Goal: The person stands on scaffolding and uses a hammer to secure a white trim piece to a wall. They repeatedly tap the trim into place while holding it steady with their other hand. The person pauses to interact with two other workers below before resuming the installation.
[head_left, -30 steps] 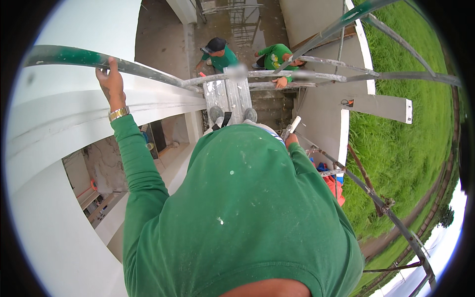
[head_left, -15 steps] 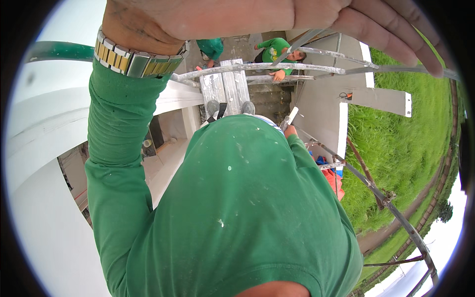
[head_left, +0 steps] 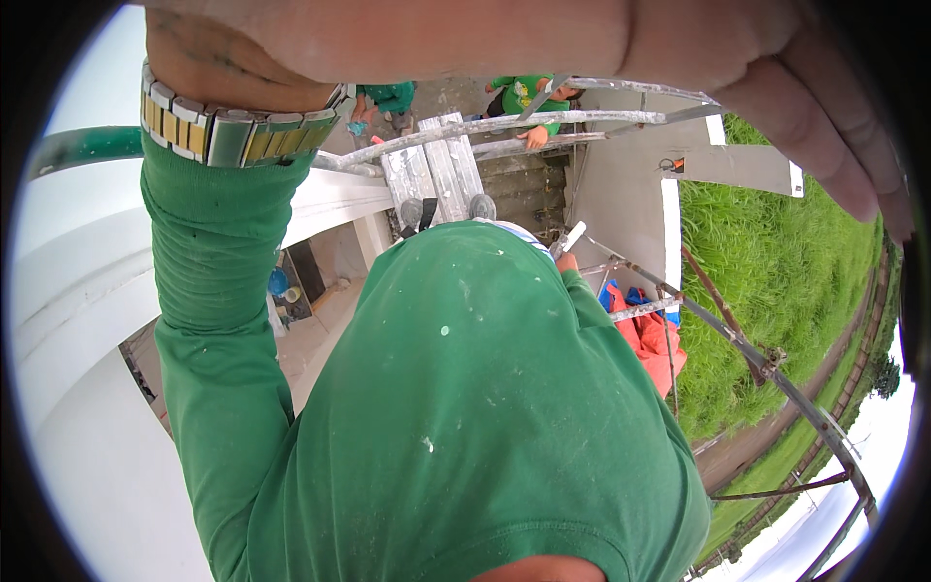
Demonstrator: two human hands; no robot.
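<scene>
My left hand [head_left: 543, 41] is raised close to the camera across the upper part of the view. Its fingers stretch out to the right, and nothing shows in it. A silver and gold metal watch band [head_left: 233, 128] circles that wrist, above a green sleeve. Small and far down beside my right hip, my right hand [head_left: 568, 263] is closed on a tool with a white bar-shaped end [head_left: 574, 236]; its exact kind cannot be made out. My green shirt, flecked with white, hides most of my right arm.
I stand on paint-spattered planks [head_left: 448, 175] within metal scaffold pipes [head_left: 543, 121]. A co-worker in green [head_left: 529, 95] rests a hand on a pipe; another person [head_left: 393, 97] is beyond the planks. White wall mouldings [head_left: 87, 252] rise at left. Red cloth [head_left: 652, 344] lies right; grass [head_left: 766, 262] stretches beyond.
My left hand has come nearer the camera and shifted slightly, its fingertips now lower at right. The view has moved a little, showing more red cloth. My right hand still grips the tool.
</scene>
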